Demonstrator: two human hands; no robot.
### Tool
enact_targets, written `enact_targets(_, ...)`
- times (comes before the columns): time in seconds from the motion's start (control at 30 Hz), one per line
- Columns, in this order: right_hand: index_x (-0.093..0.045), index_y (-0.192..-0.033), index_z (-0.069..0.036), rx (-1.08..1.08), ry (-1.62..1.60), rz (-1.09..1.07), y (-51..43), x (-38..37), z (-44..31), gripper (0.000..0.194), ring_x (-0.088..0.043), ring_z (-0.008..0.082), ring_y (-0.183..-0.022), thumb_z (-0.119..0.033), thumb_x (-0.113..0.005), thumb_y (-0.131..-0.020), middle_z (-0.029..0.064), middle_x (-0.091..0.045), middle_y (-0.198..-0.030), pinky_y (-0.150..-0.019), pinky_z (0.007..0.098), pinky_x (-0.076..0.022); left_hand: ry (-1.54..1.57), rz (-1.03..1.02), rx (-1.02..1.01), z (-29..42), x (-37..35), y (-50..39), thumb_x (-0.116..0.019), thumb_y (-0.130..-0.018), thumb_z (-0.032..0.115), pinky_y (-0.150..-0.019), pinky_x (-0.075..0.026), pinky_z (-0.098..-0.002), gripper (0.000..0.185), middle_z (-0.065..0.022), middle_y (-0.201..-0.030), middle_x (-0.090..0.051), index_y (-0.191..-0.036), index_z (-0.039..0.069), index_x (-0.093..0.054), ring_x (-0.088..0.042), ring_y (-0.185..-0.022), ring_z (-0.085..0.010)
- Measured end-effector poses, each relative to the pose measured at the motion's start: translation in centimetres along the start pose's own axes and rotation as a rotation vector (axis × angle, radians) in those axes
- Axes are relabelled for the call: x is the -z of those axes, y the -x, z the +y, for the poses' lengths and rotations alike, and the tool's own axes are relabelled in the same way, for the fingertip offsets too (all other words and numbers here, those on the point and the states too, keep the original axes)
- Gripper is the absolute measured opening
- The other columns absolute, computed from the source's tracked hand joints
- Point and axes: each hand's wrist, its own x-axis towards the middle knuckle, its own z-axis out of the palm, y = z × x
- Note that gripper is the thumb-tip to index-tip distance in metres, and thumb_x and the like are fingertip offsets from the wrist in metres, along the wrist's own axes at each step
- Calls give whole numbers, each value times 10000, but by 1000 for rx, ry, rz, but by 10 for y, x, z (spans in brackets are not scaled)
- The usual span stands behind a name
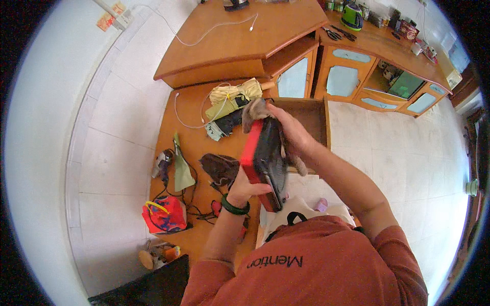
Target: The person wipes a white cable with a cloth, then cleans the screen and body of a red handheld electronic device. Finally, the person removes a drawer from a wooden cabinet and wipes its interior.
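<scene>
A red and black box (264, 164) is held tilted above the wooden desk. My left hand (247, 187) grips its lower end, with the thumb over the black face. My right hand (289, 124) holds a grey-brown cloth (255, 111) at the box's upper end; part of the cloth hangs down behind the box. Folded umbrellas lie beyond the hands, one pale yellow (233, 91) and one dark (231, 120). A dark brown pouch (218, 168) rests on the desk beside my left hand. The fingers of my right hand are partly hidden.
An open wooden drawer (312, 114) juts out behind my right hand. On the desk's left lie a hair dryer (162, 162), a green pouch (183, 174), tangled black cords and a red bag (168, 214). A raised cabinet top (214, 42) carries a white cable (214, 28).
</scene>
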Motion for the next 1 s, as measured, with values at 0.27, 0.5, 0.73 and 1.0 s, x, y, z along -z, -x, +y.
enact_targets(0.27, -530, -1207, -44, 196, 250, 170, 34, 25, 67, 425, -535, 192, -1001, -356, -407, -946, 84, -571, -1114, -892, 327, -412, 525, 337, -95, -10, 8, -5, -464, -861, 617, -959, -431, -413, 772, -137, -1310, -481, -1355, 32, -364, -520, -1123, -288)
enact_targets(0.5, -461, -1297, -75, 390, 142, 78, 50, 19, -2, 449, -526, 270, -1124, -318, -475, -920, 147, -530, -1243, -931, 389, -430, 648, 157, 14, -15, -1, -9, -380, -818, 728, -1014, -395, -458, 877, -120, -1368, -436, -1406, 81, -302, -468, -1209, -304)
enact_targets(0.73, -433, -1346, -122, 874, 1398, 47, 23, -8, 14, 504, -372, 348, -1266, -296, -531, -883, 130, -415, -1381, -1058, 468, -269, 896, 55, -32, -7, -18, -27, -383, -907, 592, -1050, -348, -417, 672, -71, -1393, -415, -1387, 122, -353, -426, -1252, -249)
enact_targets(1.0, -521, -1211, -31, 509, 902, 90, 90, 30, 67, 360, -518, 296, -1008, -19, -500, -852, 137, -536, -1089, -883, 337, -416, 523, 330, 91, 14, -1, -39, -418, -890, 609, -772, -512, -335, 623, -70, -1036, -608, -1180, 66, -520, -603, -881, -179)
